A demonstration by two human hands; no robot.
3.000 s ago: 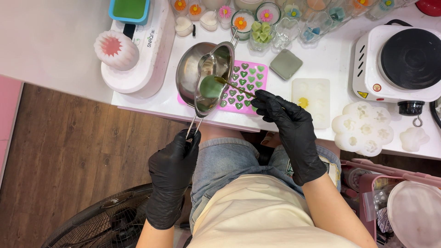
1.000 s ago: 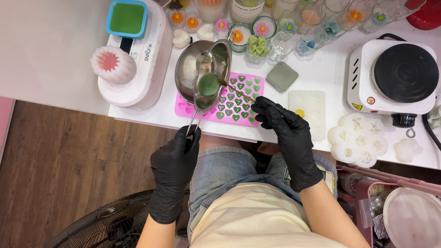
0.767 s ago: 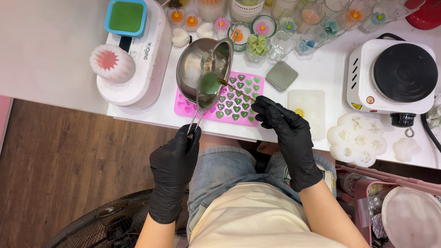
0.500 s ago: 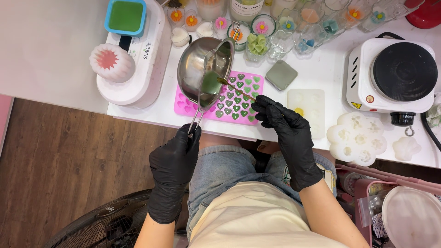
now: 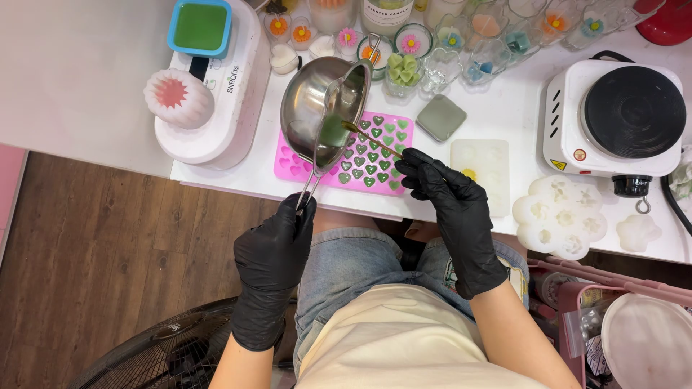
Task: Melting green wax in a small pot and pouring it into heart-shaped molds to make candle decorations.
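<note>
Most hearts in the pink mold [image 5: 344, 155] are filled green already; the 9 o'clock pockets are left empty. The pan [image 5: 326, 115] is gripped by the left hand [image 5: 275, 252], the stick [image 5: 371, 137] pinched by the right hand [image 5: 447, 198].

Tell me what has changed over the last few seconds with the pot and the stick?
Little. The steel pouring pot, held by its handle in the left hand, has tipped slightly more over the pink heart mould. The right hand still holds the thin stick with its tip at the green wax in the pot's spout. The hot plate and the white flower mould have not moved.
</note>
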